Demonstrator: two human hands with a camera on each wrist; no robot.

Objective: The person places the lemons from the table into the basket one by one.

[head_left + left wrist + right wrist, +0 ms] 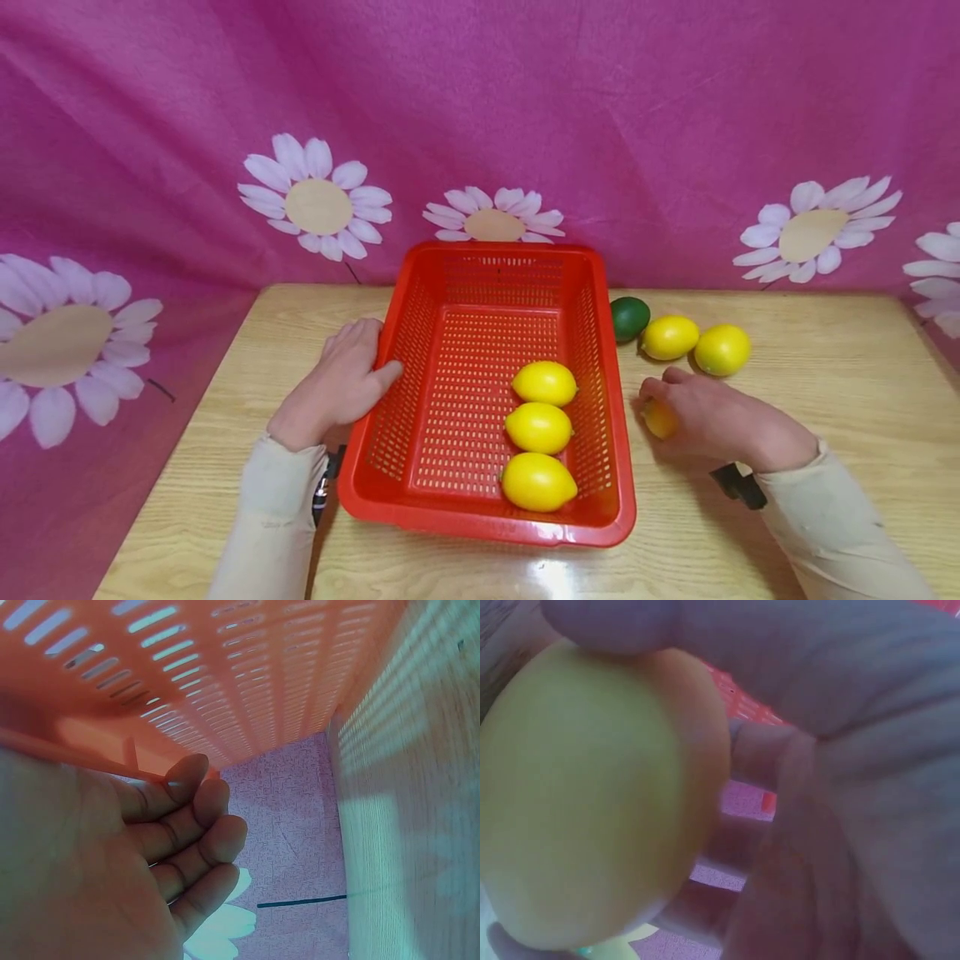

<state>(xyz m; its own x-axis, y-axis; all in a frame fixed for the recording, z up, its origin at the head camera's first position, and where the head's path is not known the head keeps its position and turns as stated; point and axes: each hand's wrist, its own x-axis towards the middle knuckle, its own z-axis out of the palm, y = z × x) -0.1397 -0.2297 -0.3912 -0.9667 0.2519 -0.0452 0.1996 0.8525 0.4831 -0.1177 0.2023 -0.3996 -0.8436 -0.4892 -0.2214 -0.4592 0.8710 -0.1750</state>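
Observation:
A red plastic basket (pixel 480 527) with slotted walls stands on the table. My left hand (pixel 337 383) grips its left rim, thumb over the edge; in the left wrist view the fingers (pixel 225 840) curl beneath the rim outside the wall. To the right of the basket, my right hand (pixel 716 417) holds a yellow lemon (pixel 660 419) low over the table; the right wrist view shows thumb and fingers round this lemon (pixel 592 795). Inside the basket, three lemons (pixel 538 428) form a row along the right wall.
Beyond the right hand lie a dark green lime-like fruit (pixel 630 319), a lemon (pixel 670 337) and another lemon (pixel 722 350), close together beside the basket's far right side. A pink flowered cloth (pixel 585 125) hangs behind the wooden table (pixel 840 367).

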